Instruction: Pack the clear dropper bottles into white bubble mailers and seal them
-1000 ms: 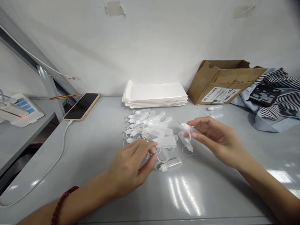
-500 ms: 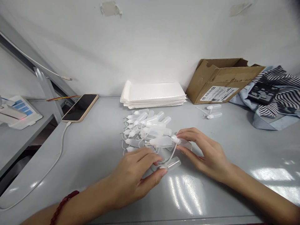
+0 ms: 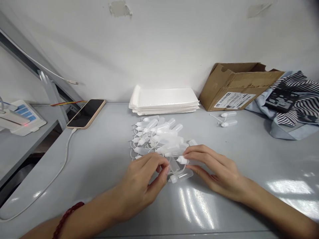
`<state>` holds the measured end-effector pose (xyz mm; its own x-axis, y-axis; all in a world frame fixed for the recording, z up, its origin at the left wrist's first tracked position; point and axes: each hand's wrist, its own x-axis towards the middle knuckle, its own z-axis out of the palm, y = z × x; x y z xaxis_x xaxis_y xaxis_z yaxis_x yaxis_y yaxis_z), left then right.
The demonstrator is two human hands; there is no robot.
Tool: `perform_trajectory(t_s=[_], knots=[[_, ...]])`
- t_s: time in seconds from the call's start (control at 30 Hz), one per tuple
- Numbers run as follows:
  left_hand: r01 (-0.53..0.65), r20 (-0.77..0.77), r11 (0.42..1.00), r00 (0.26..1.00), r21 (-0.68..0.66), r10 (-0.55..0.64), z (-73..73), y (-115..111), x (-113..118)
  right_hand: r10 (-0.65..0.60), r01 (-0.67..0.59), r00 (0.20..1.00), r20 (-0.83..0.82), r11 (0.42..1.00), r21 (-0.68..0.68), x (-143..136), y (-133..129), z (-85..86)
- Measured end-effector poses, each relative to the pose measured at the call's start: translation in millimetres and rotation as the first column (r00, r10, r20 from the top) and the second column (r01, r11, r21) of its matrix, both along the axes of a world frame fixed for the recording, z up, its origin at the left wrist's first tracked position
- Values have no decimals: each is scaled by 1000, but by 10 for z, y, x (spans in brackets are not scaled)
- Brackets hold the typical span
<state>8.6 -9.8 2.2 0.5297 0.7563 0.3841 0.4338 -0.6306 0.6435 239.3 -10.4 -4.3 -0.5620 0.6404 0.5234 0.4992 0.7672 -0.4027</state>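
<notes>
Near the front of the grey table (image 3: 99,159), at the near edge of a heap of small translucent bottles (image 3: 159,137), the right hand (image 3: 219,172) lies low with its palm turned leftward, thumb and forefinger pinching one bottle (image 3: 182,160) by its white cap end. Just below it another capped bottle (image 3: 180,176) lies on its side on the table, between the two hands. The left hand (image 3: 142,186) reaches in from the lower left, a red bracelet (image 3: 65,217) on its wrist, fingers curled and fingertips drawn together at the heap's edge; whether they grip anything I cannot tell. Behind the heap a stack of white pouches (image 3: 164,99) rests against the wall. To the right a cardboard box (image 3: 236,86) lies tipped on its side, its contents hidden, with two more bottles (image 3: 228,119) just before it and striped cloth (image 3: 294,103) beyond. Far left lies a phone (image 3: 86,113) on its cable.
</notes>
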Motion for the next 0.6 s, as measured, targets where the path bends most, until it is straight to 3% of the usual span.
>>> perform_trajectory(t_s=[0.33,0.6], knots=[[24,44,999,999,47,-26,-27,-12,2,0,-5,998,66,997,71,-22,-69,34],[-19,83,997,996,81,12,8,-20,21,2,-3,1000,20,999,34,-11,-60,26]])
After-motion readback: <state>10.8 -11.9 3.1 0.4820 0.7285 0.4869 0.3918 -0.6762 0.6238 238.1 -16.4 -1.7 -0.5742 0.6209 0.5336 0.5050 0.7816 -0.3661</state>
